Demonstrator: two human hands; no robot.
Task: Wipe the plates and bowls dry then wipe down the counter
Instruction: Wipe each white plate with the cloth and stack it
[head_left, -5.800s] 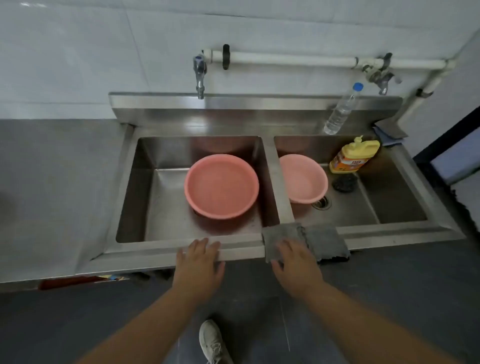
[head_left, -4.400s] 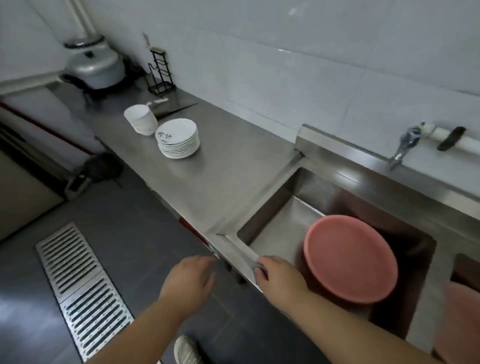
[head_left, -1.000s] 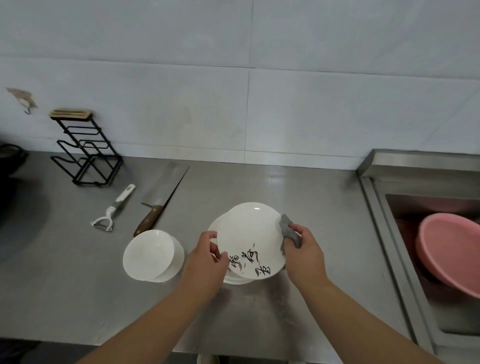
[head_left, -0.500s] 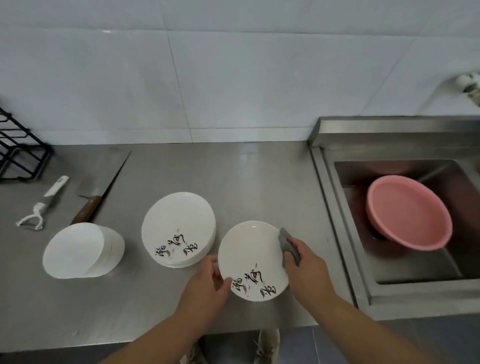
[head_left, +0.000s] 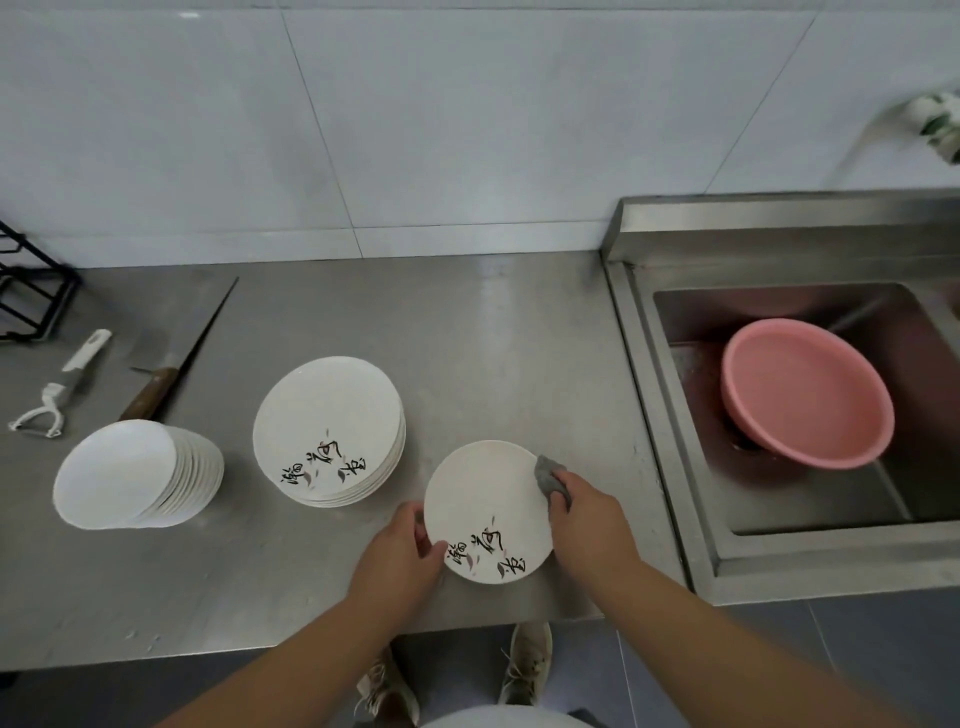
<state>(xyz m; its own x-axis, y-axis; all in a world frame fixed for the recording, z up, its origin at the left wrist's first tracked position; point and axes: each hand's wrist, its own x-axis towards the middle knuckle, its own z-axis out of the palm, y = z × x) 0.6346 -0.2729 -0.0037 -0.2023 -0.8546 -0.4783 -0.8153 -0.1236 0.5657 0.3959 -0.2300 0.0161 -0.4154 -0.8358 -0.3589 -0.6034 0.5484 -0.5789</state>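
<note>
Currently, my L hand (head_left: 400, 551) grips the single plate (head_left: 483, 499) at its near-left rim: thumb on the top face beside the black calligraphy, fingers curled under the edge. My R hand (head_left: 587, 514) pinches a small grey cloth (head_left: 550, 480) w/ curled fingers; the cloth is bunched and pressed on the plate's right rim, far side. The plate is face up at the front of the steel counter (head_left: 493, 338). Flat on the surface or slightly lifted: I cannot tell.

Other items, L to R:
- Black wire rack (head_left: 26, 291): far-left edge, against the tiled wall.
- White peeler (head_left: 57, 389): on the counter, near the rack.
- Cleaver (head_left: 171, 364): wooden handle toward me, blade toward the wall, just right of the peeler.
- Stack of bowls (head_left: 124, 473): white, nested, in front of the cleaver handle.
- Stack of plates (head_left: 327, 426): same calligraphy on top, between the bowls and my plate, apart from both.
- Sink (head_left: 670, 415): right of the counter; a pink basin (head_left: 800, 389) lies tilted inside.

Below the counter edge I see my shoes (head_left: 524, 670) on a dark floor.
</note>
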